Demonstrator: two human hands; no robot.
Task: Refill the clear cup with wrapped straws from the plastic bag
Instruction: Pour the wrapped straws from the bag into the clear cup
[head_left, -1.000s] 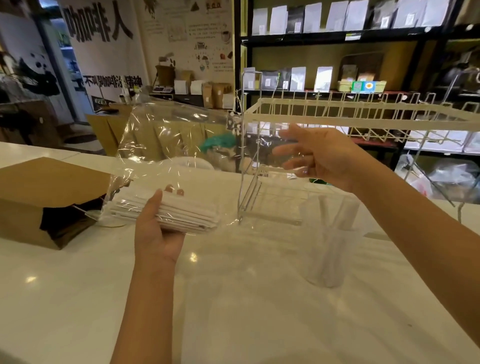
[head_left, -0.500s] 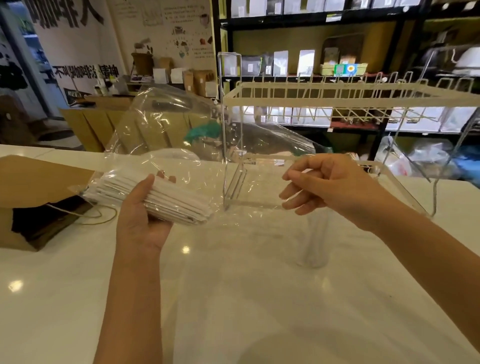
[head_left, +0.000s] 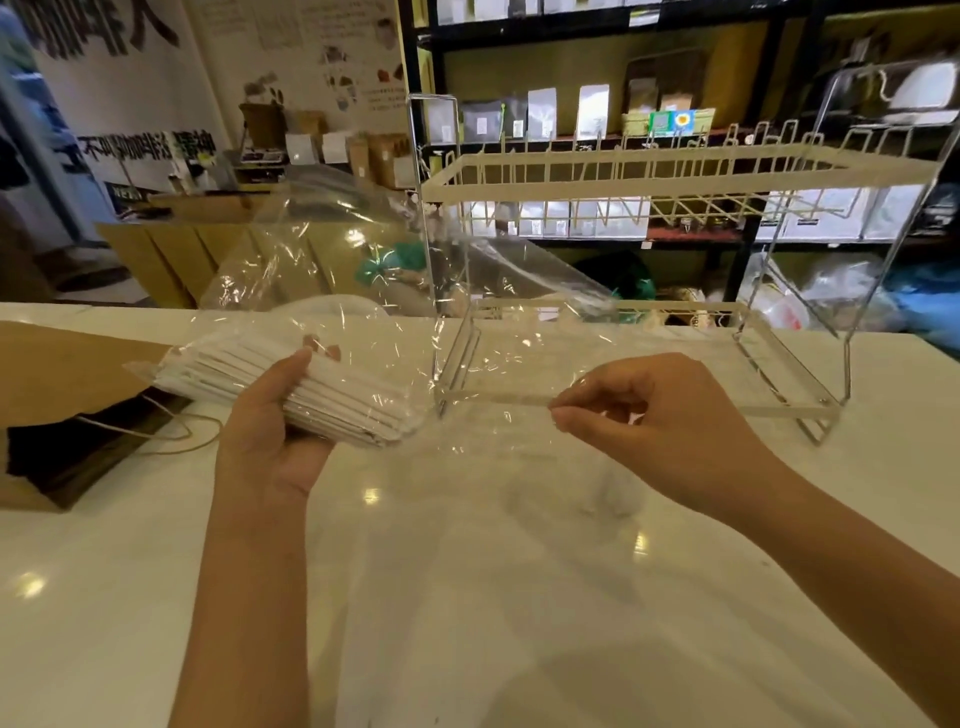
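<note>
A clear plastic bag (head_left: 332, 270) hangs above the white counter, its loose end billowing up and to the right. Inside it lies a bundle of white wrapped straws (head_left: 332, 400). My left hand (head_left: 270, 441) grips that bundle through the plastic from below. My right hand (head_left: 654, 415) pinches the bag's open edge out to the right, fingers curled. The clear cup (head_left: 608, 493) stands on the counter under my right hand, blurred and mostly hidden behind it and the plastic.
A two-tier wire rack (head_left: 649, 176) stands on the white counter (head_left: 467, 597) just behind my hands. A brown paper bag (head_left: 62, 395) with a string handle lies at the left. Dark shelves with pouches fill the background.
My right hand has come down and toward me, drawing the bag's edge out over the cup. The left hand keeps its hold on the straw bundle. The view has tilted lower.
</note>
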